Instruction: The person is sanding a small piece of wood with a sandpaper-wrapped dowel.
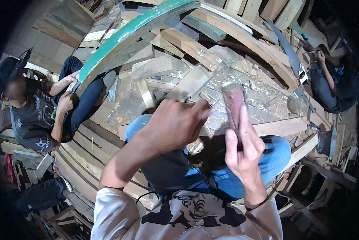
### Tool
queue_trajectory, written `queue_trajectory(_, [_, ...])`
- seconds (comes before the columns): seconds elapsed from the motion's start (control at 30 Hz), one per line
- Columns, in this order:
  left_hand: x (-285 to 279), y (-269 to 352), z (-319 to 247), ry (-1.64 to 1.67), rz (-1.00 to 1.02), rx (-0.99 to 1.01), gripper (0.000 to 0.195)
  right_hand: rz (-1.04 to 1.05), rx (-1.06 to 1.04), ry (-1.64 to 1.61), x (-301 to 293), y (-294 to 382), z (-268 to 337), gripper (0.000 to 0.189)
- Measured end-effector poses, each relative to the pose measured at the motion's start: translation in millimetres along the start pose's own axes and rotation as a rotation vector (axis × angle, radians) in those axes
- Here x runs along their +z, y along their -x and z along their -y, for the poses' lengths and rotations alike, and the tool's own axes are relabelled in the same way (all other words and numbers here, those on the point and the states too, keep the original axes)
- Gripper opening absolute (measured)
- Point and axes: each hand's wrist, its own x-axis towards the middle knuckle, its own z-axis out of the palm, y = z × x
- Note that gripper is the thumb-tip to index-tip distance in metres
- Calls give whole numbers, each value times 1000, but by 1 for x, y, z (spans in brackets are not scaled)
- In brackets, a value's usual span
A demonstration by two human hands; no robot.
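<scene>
Upright in my right hand [246, 147] is a reddish-brown, roughly cylindrical piece [234, 102] with a pale flat top; it looks like wood, with a long groove or crack down its side. Fingers and thumb lie along its lower part. My left hand [179, 120] is closed, slightly blurred, to the left of that piece. A thin metal tool tip [215, 103] sticks out of its fingers towards the reddish piece, close to it; contact cannot be told. The rest of the tool is hidden in the fist.
A curved beam painted green [119, 43] arches across the upper left, its lower end held by a seated person [32, 102]. Another person [332, 78] sits at the far right near a handsaw [287, 49]. Boards [191, 49], offcuts and shavings cover the floor ahead; slats [86, 153] lie at left.
</scene>
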Motion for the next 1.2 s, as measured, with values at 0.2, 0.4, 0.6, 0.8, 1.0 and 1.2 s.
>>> queue_trajectory(0.2, [4, 2, 11, -15, -42, 22, 17, 204, 72, 94, 6, -4, 10, 53])
queue_trajectory(0.4, [3, -2, 11, 152, -47, -147, 11, 187, -1, 175, 13, -29, 3, 52])
queue_trajectory(0.6, [10, -8, 21, 144, -92, -83, 10, 206, 11, 197, 16, -37, 3, 55])
queue_trajectory(0.8, [14, -16, 25, 141, -121, -60, 10, 291, 12, 217, 12, -41, 0, 56])
queue_trajectory(1.0, [13, -15, 26, 163, -99, -93, 10, 221, -47, 219, 17, -38, -7, 53])
queue_trajectory(1.2, [19, -8, 22, 164, -14, -101, 11, 352, 115, 148, 7, -17, 6, 54])
